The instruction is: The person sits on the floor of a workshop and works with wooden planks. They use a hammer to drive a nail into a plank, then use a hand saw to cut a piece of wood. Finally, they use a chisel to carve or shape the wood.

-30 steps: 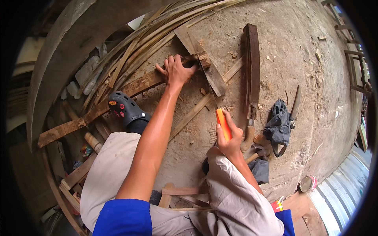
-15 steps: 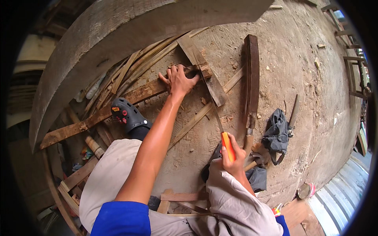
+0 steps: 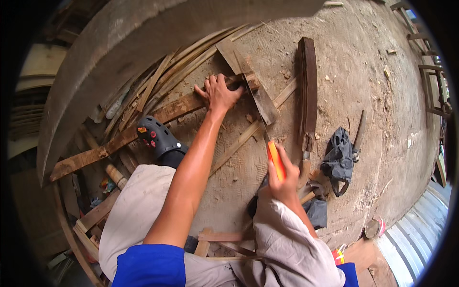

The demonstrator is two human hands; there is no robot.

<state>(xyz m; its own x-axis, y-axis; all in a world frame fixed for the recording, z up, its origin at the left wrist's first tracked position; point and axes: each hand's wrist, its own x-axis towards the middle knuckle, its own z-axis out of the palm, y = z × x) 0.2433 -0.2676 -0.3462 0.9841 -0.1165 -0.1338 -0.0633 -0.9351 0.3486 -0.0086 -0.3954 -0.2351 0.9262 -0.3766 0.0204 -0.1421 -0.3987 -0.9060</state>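
Observation:
My left hand [image 3: 221,93] grips a long brown wooden beam [image 3: 177,109] near its far right end, fingers over the top and thumb spread toward the saw. The beam slants from lower left up to a short flat board [image 3: 266,107], and its end rests across that board. My right hand [image 3: 287,181] is wrapped round the orange and yellow handle of a handsaw [image 3: 276,160]. The saw's thin blade lies across the beam, just right of my left thumb. Whether it has cut into the wood I cannot tell. My grey clog [image 3: 160,136] is against the beam.
A dark thick timber [image 3: 307,91] lies to the right, with a dark bag [image 3: 338,155] and a long blade [image 3: 359,131] beyond it. A hammer [image 3: 311,192] lies near my right wrist. Thin wood strips [image 3: 160,79] pile up at left. A large curved plank [image 3: 110,52] spans the top.
My right hand has pushed the saw forward, away from me, so its handle is closer to the board. My left hand stays on the beam. The whole view has shifted slightly.

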